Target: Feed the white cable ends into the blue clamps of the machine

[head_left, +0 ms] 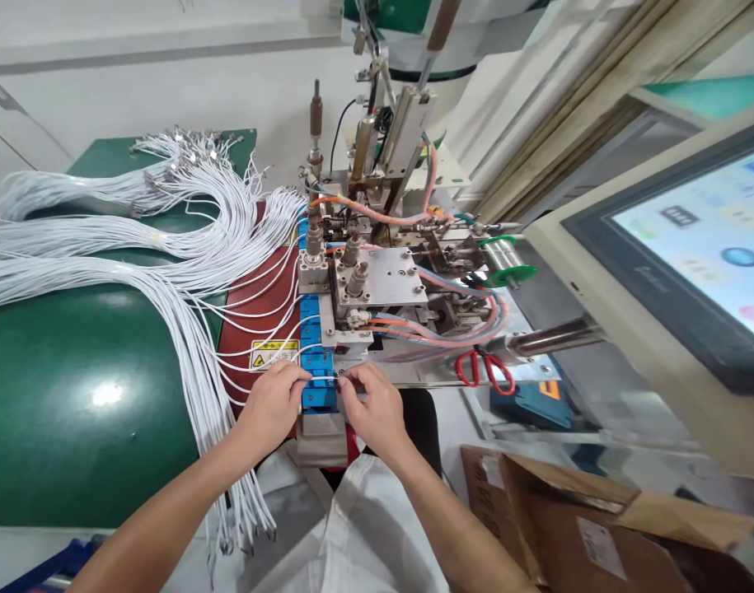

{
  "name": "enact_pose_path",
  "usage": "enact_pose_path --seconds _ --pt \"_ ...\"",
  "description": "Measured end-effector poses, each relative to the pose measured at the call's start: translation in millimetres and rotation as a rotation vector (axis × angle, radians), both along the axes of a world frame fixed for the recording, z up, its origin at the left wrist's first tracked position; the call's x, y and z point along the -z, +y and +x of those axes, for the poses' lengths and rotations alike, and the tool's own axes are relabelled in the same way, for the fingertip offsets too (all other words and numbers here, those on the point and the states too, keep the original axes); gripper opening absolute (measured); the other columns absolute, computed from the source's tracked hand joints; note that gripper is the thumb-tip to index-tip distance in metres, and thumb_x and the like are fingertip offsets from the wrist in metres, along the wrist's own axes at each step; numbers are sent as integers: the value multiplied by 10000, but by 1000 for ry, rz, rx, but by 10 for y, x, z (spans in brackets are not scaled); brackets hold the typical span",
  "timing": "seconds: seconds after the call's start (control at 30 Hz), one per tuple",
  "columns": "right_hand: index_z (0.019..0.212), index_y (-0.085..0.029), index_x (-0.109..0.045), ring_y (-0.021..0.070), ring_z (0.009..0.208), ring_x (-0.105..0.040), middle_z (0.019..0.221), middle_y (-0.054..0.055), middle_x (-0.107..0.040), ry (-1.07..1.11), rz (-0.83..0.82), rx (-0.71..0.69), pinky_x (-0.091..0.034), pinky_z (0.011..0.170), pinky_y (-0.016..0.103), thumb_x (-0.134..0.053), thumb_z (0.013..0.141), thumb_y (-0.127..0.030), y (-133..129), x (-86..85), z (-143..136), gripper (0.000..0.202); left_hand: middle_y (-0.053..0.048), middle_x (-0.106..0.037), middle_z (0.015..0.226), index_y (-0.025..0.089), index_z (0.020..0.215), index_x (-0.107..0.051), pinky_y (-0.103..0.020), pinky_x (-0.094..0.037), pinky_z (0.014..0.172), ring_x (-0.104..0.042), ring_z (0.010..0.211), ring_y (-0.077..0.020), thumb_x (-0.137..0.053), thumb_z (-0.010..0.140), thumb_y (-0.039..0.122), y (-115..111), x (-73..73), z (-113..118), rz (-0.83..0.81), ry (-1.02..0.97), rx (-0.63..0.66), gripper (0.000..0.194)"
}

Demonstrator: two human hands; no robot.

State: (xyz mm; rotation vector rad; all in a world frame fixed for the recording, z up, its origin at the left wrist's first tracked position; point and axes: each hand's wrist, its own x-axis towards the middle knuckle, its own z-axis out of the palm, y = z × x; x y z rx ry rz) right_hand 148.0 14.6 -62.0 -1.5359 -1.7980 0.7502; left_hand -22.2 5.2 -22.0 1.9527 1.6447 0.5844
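Observation:
My left hand [278, 399] pinches a white cable [320, 378] that lies across a blue fixture block [318, 397]. At the cable's end, on the block's right side, the thumb and finger of my right hand [373, 403] are closed; the tip between them is too small to make out. More white cables run from the bundle [166, 321] on the left into the row of blue blocks, which passes under the metal machine [380, 280] just beyond my hands.
A green table [73, 395] carries the cable bundles. Red-handled scissors [484, 371] and a solder wire spool [503, 259] are right of the machine. A touchscreen [710, 239] juts in at the right above a cardboard box [574, 527]. A yellow warning label [274, 354] lies near my left hand.

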Motion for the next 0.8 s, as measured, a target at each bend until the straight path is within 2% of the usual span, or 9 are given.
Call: enact_pose_path --seconds 0.2,0.4,0.57,0.8 --pt "674 -194 -523 151 645 -522 683 9 -556 102 -120 -41 -378 595 251 -441 814 -267 62 36 45 177 -38 -599 841 165 847 -615 -315 -466 758 -577 800 -162 -452 814 75 4 -5 2 -11 21 23 189" --pt "608 -204 -410 129 555 -445 577 -21 -455 39 -52 -60 -313 539 242 -331 881 -347 106 96 -38 319 -48 -585 842 155 859 -602 -320 -467 763 -572 806 -169 -426 821 62 -6 -7 8 3 56 43 202" --pt "579 -216 -305 112 490 -358 524 -51 -339 161 -50 4 -287 494 233 -302 877 -327 69 193 -140 319 -52 -577 835 158 863 -594 -321 -469 750 -567 791 -173 -399 824 67 -21 38 24 40 105 46 219" --pt "562 -211 -306 102 491 -365 517 -57 -337 192 -94 8 -296 487 220 -325 871 -341 83 213 -123 336 -70 -604 832 157 900 -613 -369 -459 764 -542 820 -212 -393 815 50 -75 -25 50 149 335 117 259"
